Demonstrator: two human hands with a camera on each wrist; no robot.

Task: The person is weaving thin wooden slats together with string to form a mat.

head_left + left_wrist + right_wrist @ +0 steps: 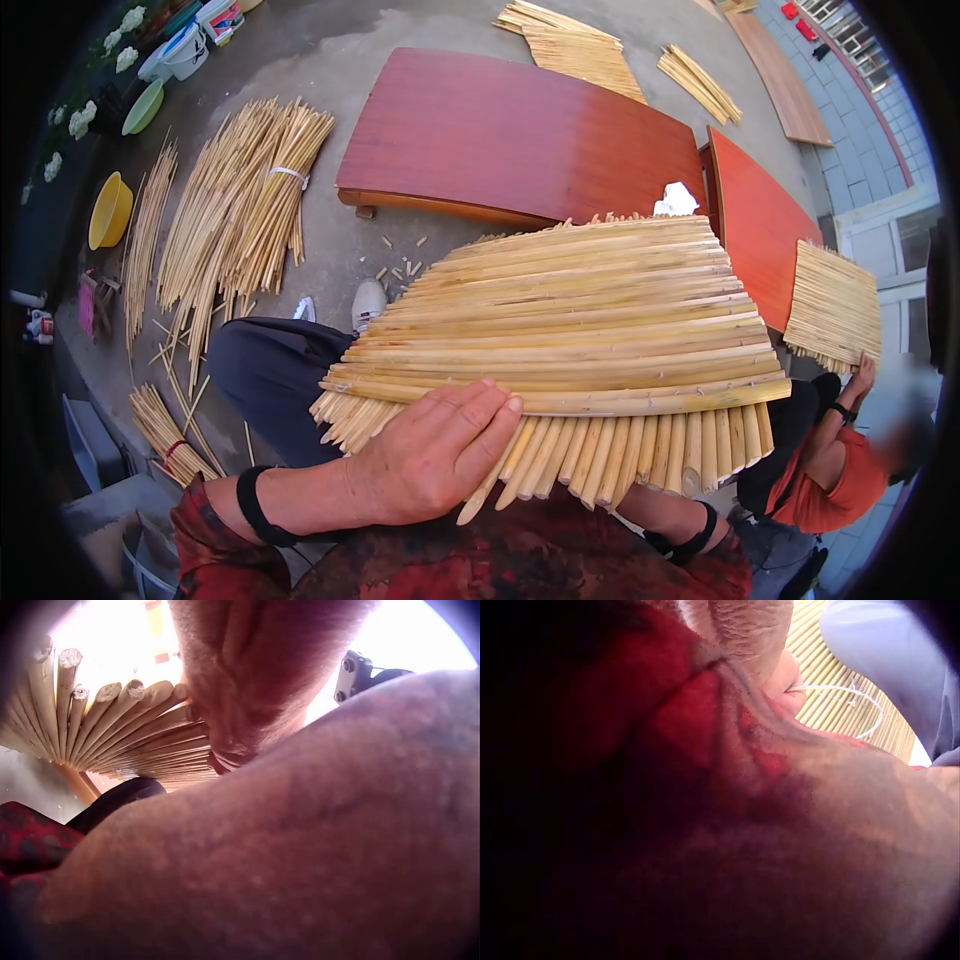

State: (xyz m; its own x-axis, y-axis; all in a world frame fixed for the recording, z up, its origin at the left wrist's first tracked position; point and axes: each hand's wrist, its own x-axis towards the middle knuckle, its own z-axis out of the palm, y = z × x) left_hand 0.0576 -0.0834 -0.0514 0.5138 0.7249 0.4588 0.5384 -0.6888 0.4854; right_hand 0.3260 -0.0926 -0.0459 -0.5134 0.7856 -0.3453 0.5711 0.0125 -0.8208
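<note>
A curved mat of pale sticks lies across the person's lap, with a second layer of stick ends fanning out below its near edge. My left hand grips that edge at its left part, bent fingers over the last stick; the left wrist view shows this hand beside the cut stick ends. The mat hides my right hand in the head view, where only its forearm shows. In the right wrist view, my right hand is partly visible under the mat and pinches a white string that loops out from its fingers.
A dark red board stands ahead, an orange-red one to its right. Bundles of sticks and a yellow basin are on the left. Another person at the right holds a smaller stick mat.
</note>
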